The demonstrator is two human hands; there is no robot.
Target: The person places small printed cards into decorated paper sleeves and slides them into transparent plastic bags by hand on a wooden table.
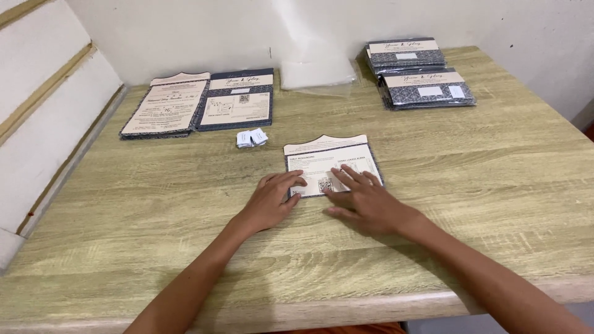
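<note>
A folded cream card with a dark patterned border (325,156) lies flat in the middle of the wooden table (495,179). My left hand (271,199) rests palm down at the card's lower left corner, fingertips on its edge. My right hand (364,198) lies flat on the card's lower right part, fingers spread over the print. Neither hand grips anything.
An opened stack of the same cards (198,102) lies at the back left. Two small white folded paper pieces (252,137) sit in front of it. Clear plastic sleeves (318,74) lean at the back wall. Two stacks of wrapped dark cards (417,71) stand at the back right.
</note>
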